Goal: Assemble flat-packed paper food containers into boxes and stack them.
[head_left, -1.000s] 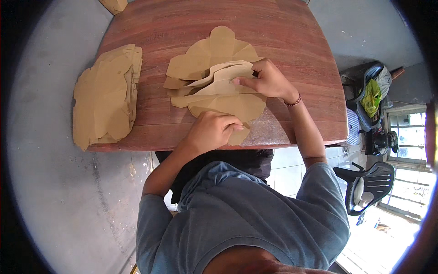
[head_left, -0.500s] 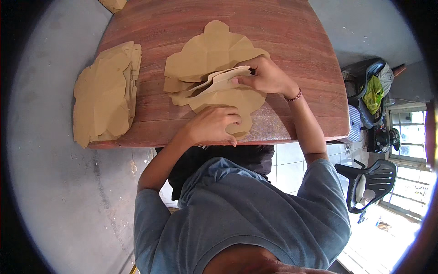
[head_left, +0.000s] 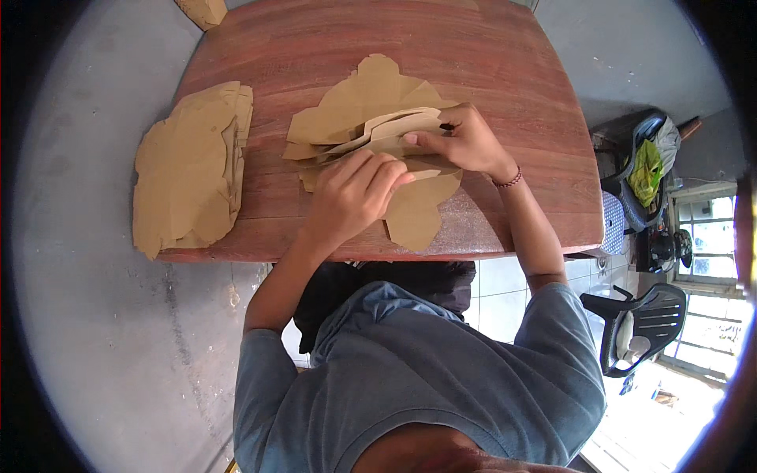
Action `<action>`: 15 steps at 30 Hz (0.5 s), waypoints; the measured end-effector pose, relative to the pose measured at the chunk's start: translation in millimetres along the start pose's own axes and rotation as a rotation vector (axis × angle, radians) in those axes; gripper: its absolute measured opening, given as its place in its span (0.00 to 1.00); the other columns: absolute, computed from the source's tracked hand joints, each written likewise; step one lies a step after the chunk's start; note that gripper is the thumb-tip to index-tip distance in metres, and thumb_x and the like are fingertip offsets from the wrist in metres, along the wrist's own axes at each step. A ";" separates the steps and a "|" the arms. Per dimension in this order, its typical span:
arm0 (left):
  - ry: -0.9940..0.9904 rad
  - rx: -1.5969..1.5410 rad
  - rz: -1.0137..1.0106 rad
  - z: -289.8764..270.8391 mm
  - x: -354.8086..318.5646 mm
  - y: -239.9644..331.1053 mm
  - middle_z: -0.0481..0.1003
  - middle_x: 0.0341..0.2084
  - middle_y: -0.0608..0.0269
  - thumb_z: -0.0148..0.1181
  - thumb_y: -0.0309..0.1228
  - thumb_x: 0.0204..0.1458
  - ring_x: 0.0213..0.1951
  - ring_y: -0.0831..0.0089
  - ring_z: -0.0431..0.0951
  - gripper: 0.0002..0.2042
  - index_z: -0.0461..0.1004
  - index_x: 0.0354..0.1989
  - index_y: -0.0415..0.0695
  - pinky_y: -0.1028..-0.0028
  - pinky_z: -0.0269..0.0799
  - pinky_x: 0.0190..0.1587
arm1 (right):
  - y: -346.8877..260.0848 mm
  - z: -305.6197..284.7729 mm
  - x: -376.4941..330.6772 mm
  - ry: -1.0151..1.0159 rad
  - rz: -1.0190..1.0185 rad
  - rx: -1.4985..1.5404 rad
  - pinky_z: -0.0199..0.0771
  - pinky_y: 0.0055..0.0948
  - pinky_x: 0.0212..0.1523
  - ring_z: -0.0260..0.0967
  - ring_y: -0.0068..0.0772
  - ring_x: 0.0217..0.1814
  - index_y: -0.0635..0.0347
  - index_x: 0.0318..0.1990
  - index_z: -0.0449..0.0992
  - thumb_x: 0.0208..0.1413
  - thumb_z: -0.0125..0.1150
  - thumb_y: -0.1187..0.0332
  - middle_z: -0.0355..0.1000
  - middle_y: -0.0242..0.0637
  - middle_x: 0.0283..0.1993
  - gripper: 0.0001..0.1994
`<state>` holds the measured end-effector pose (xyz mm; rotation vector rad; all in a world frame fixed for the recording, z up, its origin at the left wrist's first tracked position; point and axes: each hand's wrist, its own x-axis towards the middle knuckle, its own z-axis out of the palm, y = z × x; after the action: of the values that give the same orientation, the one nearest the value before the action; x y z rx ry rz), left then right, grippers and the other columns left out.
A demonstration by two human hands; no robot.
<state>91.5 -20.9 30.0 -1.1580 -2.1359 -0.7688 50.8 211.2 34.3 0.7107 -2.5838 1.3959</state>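
A flat brown cardboard box blank (head_left: 367, 93) with scalloped edges and crease lines lies in the middle of the table. Folded-up cardboard panels (head_left: 392, 140) rise above it, and my right hand (head_left: 471, 143) pinches them near their right end, thumb on the near side. My left hand (head_left: 356, 193) is closed at the near side, its thumb and fingers pinching the edge of a cardboard flap. That hand covers part of the blank's near left. Whether the raised panels belong to one blank or to several I cannot tell.
A stack of similar cardboard blanks (head_left: 183, 169) lies at the left edge of the reddish wooden table (head_left: 520, 87). Another cardboard piece (head_left: 203, 11) shows at the far left corner. A dark plastic chair (head_left: 646, 315) and a chair holding bags (head_left: 645, 169) stand to the right.
My left hand has moved up and away from the table's near edge and closed on a cardboard flap. My right hand keeps its pinch on the raised panels.
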 end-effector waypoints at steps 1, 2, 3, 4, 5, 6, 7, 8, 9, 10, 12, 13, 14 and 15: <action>0.020 0.053 -0.008 0.9 1.1 -2.2 0.77 0.27 0.64 0.70 0.29 0.54 0.30 0.64 0.80 0.09 0.74 0.35 0.44 0.66 0.76 0.33 | -1.4 -1.0 -0.5 -0.022 0.056 -0.007 0.72 0.29 0.28 0.74 0.26 0.26 0.64 0.41 0.85 0.55 0.75 0.61 0.81 0.44 0.30 0.14; 0.022 0.060 -0.007 2.0 1.4 -4.0 0.77 0.27 0.64 0.70 0.29 0.54 0.30 0.64 0.80 0.09 0.74 0.35 0.44 0.66 0.76 0.33 | -2.6 -1.3 -0.7 -0.043 0.112 -0.013 0.72 0.30 0.28 0.74 0.26 0.26 0.63 0.41 0.85 0.55 0.75 0.61 0.81 0.44 0.30 0.15; 0.037 0.089 -0.009 3.6 1.4 -5.3 0.78 0.27 0.64 0.70 0.29 0.54 0.30 0.65 0.80 0.08 0.74 0.35 0.44 0.66 0.76 0.32 | -3.5 -0.6 -0.6 -0.045 0.105 -0.012 0.72 0.30 0.28 0.74 0.26 0.26 0.63 0.41 0.85 0.55 0.75 0.61 0.81 0.44 0.30 0.15; 0.052 0.118 -0.012 5.3 1.3 -7.1 0.78 0.26 0.64 0.70 0.29 0.54 0.30 0.65 0.81 0.08 0.75 0.35 0.44 0.67 0.76 0.31 | -3.8 0.6 -0.5 -0.055 0.071 0.017 0.73 0.30 0.29 0.74 0.27 0.26 0.63 0.43 0.85 0.56 0.74 0.61 0.81 0.45 0.30 0.15; 0.054 0.119 -0.011 8.5 2.0 -9.2 0.78 0.26 0.64 0.70 0.29 0.54 0.30 0.65 0.81 0.08 0.75 0.35 0.44 0.67 0.76 0.31 | -3.3 0.2 -1.0 -0.064 0.043 0.042 0.73 0.31 0.30 0.74 0.27 0.27 0.63 0.44 0.85 0.57 0.73 0.61 0.81 0.46 0.30 0.15; 0.102 0.154 -0.019 12.0 2.8 -12.1 0.77 0.26 0.68 0.69 0.32 0.55 0.29 0.70 0.79 0.08 0.75 0.34 0.46 0.70 0.75 0.30 | -1.0 0.4 -1.2 -0.064 0.040 0.041 0.73 0.31 0.30 0.74 0.27 0.27 0.63 0.44 0.85 0.57 0.73 0.61 0.81 0.46 0.30 0.15; 0.149 0.188 -0.026 14.3 4.5 -14.6 0.75 0.25 0.72 0.69 0.34 0.55 0.28 0.75 0.78 0.08 0.75 0.33 0.48 0.73 0.74 0.28 | 2.7 1.5 -1.9 -0.092 0.039 0.046 0.74 0.31 0.31 0.75 0.29 0.28 0.65 0.45 0.84 0.58 0.72 0.61 0.81 0.47 0.31 0.15; 0.148 0.187 -0.027 16.4 7.4 -16.1 0.75 0.25 0.72 0.69 0.34 0.55 0.28 0.75 0.78 0.08 0.75 0.33 0.48 0.73 0.74 0.28 | 6.8 2.2 -4.0 -0.120 0.041 0.051 0.74 0.32 0.32 0.76 0.30 0.29 0.66 0.46 0.83 0.60 0.70 0.61 0.80 0.48 0.32 0.16; 0.189 0.197 -0.065 18.3 10.4 -17.4 0.76 0.25 0.72 0.69 0.34 0.56 0.28 0.75 0.78 0.08 0.75 0.33 0.49 0.74 0.73 0.27 | 13.4 1.2 -5.2 -0.120 0.043 0.052 0.74 0.32 0.32 0.76 0.30 0.29 0.66 0.46 0.83 0.60 0.70 0.61 0.80 0.48 0.32 0.16; 0.230 0.206 -0.103 19.4 12.7 -18.8 0.76 0.25 0.73 0.68 0.34 0.56 0.27 0.75 0.78 0.07 0.75 0.33 0.49 0.74 0.73 0.27 | 21.5 -0.9 -5.5 -0.140 0.058 0.109 0.74 0.32 0.33 0.76 0.32 0.30 0.68 0.45 0.82 0.60 0.70 0.60 0.80 0.49 0.31 0.17; 0.208 0.171 -0.143 19.8 15.0 -21.7 0.78 0.26 0.68 0.69 0.32 0.56 0.28 0.70 0.79 0.06 0.77 0.35 0.48 0.71 0.74 0.29 | 18.3 2.3 -4.6 -0.161 0.078 0.170 0.73 0.32 0.33 0.76 0.34 0.30 0.70 0.44 0.81 0.60 0.69 0.60 0.79 0.50 0.31 0.18; 0.191 0.135 -0.180 19.5 15.8 -21.6 0.79 0.27 0.63 0.70 0.31 0.56 0.29 0.65 0.80 0.06 0.78 0.37 0.47 0.69 0.74 0.31 | 14.9 7.0 -4.3 -0.091 -0.120 0.151 0.72 0.33 0.31 0.75 0.36 0.28 0.71 0.42 0.80 0.60 0.70 0.59 0.78 0.51 0.29 0.19; 0.189 0.133 -0.183 18.4 17.1 -20.4 0.79 0.27 0.63 0.70 0.31 0.56 0.29 0.65 0.80 0.06 0.78 0.37 0.47 0.69 0.74 0.31 | 10.4 9.0 -3.2 -0.022 -0.320 0.129 0.71 0.34 0.29 0.73 0.39 0.25 0.72 0.40 0.79 0.59 0.70 0.59 0.77 0.51 0.28 0.19; 0.221 0.147 -0.183 17.5 18.7 -18.2 0.79 0.31 0.63 0.71 0.33 0.55 0.33 0.64 0.80 0.08 0.78 0.38 0.48 0.67 0.75 0.34 | 10.2 8.5 -4.5 -0.023 -0.316 0.129 0.71 0.34 0.29 0.73 0.39 0.25 0.72 0.40 0.79 0.59 0.70 0.59 0.77 0.51 0.28 0.19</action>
<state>63.5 -6.8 28.0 -0.7722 -2.0909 -0.7670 51.0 210.6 20.3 1.1034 -2.2829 1.4629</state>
